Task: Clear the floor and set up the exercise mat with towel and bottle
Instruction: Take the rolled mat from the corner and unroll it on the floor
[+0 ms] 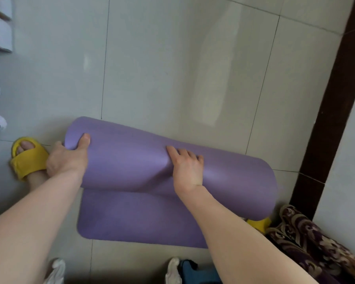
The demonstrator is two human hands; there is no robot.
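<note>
Purple exercise mat (131,160): partly unrolled on tiled floor (172,68). Left hand (67,158) grips the roll's end; right hand (186,169) presses flat, fingers spread. Yellow slipper (28,158) beside; possibly another under the roll's right end.

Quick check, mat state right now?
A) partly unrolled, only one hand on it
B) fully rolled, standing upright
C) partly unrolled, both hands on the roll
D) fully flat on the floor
C: the purple mat has a flat end on the tiled floor, while the left hand grips the roll's end and the right hand presses its middle.
</note>
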